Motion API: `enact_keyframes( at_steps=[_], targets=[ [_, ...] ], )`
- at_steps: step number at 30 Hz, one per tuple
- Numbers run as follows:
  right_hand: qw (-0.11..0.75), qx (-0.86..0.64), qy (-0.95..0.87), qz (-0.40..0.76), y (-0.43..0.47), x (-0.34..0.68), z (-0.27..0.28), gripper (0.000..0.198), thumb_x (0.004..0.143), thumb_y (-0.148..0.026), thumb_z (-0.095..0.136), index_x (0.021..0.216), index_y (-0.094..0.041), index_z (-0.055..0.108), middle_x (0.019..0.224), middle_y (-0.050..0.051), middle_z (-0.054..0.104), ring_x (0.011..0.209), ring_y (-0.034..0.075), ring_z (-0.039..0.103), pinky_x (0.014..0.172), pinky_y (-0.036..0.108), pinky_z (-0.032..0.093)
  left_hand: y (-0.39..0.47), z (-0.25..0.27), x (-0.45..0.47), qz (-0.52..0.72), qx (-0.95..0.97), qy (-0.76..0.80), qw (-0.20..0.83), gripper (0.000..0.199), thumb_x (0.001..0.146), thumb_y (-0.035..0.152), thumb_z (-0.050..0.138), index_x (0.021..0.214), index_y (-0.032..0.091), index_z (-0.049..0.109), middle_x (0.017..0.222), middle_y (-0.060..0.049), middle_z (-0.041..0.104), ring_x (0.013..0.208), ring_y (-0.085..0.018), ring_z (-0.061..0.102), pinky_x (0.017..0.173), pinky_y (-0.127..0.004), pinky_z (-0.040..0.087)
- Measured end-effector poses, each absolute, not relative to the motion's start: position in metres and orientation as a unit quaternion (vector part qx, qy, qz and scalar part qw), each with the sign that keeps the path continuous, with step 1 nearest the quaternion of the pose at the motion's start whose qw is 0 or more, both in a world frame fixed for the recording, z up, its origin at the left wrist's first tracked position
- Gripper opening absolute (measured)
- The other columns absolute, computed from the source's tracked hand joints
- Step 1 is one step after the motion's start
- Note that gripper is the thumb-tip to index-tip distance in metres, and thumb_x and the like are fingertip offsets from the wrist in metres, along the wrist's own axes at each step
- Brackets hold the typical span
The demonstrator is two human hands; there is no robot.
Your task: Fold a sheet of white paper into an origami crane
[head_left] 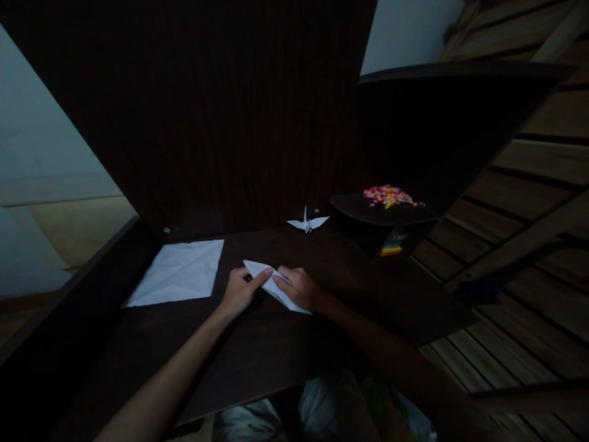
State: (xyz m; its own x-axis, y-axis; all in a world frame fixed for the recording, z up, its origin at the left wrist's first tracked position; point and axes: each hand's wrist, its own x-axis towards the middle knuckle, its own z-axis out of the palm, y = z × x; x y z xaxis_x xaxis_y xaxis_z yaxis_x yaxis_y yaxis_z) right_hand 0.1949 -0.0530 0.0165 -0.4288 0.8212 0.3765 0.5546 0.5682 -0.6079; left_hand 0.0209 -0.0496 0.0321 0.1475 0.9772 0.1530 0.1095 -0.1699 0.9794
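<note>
Both hands hold a folded white paper (281, 296), a long diamond shape slanting down to the right above the dark desk. My left hand (242, 286) pinches its upper left part, thumb on top and fingers beneath. Closed over the middle and right part is my right hand (298, 287), its thumb pressing near the left thumb. The paper's lower right tip sticks out under the right hand. Behind the hands, a finished white paper crane (308, 223) stands with wings spread at the back of the desk. A creased white sheet (177, 273) lies flat to the left.
The dark wooden desk (257, 350) has a tall back panel (230, 123) and a raised left side edge (69, 288). On a rounded shelf (363, 212) at the right lies a pile of small colourful pieces (389, 196). Wooden slats (524, 245) stand farther right.
</note>
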Motion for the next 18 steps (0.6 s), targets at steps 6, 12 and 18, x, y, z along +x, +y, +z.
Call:
enact_keyframes(
  at_steps=[6, 12, 18],
  targets=[
    [0.358, -0.411, -0.801, 0.246, -0.05, 0.195, 0.011, 0.027, 0.09, -0.033, 0.045, 0.067, -0.018, 0.049, 0.057, -0.005, 0.045, 0.054, 0.008, 0.043, 0.055, 0.021, 0.031, -0.048, 0.032, 0.02, 0.477, 0.602, 0.459, 0.446, 0.03, 0.065, 0.041, 0.072, 0.069, 0.011, 0.072, 0.071, -0.006, 0.072, 0.064, -0.02, 0.064, 0.061, -0.028, 0.05],
    [0.399, -0.412, -0.761, 0.304, -0.048, 0.194, 0.009, 0.026, 0.087, -0.038, 0.05, 0.074, -0.017, 0.055, 0.062, -0.004, 0.05, 0.057, 0.009, 0.046, 0.055, 0.02, 0.034, -0.046, 0.028, 0.021, 0.495, 0.574, 0.466, 0.456, 0.031, 0.063, 0.041, 0.073, 0.07, 0.011, 0.072, 0.073, -0.007, 0.073, 0.067, -0.021, 0.065, 0.064, -0.029, 0.05],
    [0.418, -0.402, -0.732, 0.358, -0.046, 0.19, 0.003, 0.028, 0.085, -0.04, 0.052, 0.071, -0.016, 0.054, 0.061, -0.004, 0.048, 0.056, 0.008, 0.043, 0.053, 0.019, 0.033, -0.046, 0.028, 0.021, 0.497, 0.568, 0.469, 0.459, 0.03, 0.063, 0.04, 0.072, 0.07, 0.011, 0.071, 0.069, -0.006, 0.071, 0.063, -0.019, 0.063, 0.06, -0.027, 0.047]
  ],
)
